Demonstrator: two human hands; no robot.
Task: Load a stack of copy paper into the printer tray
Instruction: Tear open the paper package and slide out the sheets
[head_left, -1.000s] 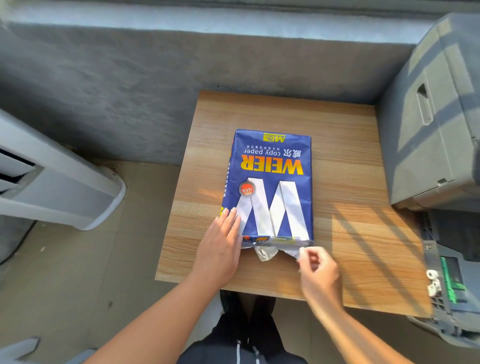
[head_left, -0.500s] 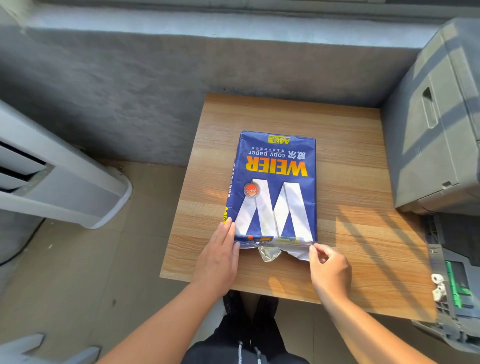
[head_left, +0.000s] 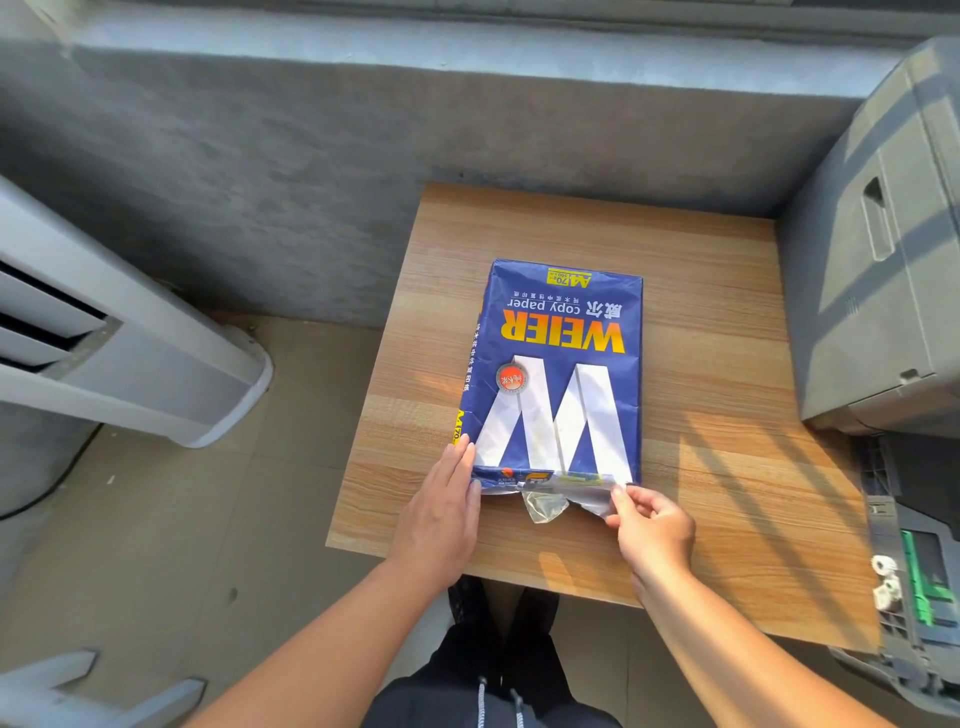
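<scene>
A blue WEIER copy paper pack (head_left: 558, 369) lies flat on the wooden table (head_left: 717, 322), its torn end toward me. My left hand (head_left: 441, 512) rests flat against the pack's near left corner, fingers straight. My right hand (head_left: 649, 527) pinches the loose wrapper flap (head_left: 592, 499) at the near right corner. The grey printer (head_left: 883, 249) stands at the right, with its pulled-out tray (head_left: 919, 587) lower right, showing green parts and white rollers.
A white floor-standing appliance (head_left: 130, 364) leans at the left over the tiled floor. A grey concrete wall (head_left: 311, 182) runs behind the table. My dark trousers show below the table's near edge.
My right hand shifted from the flap's end to gripping it at the pack's near right corner. My left hand slid slightly back along the left corner. The camera view drifted a little.
</scene>
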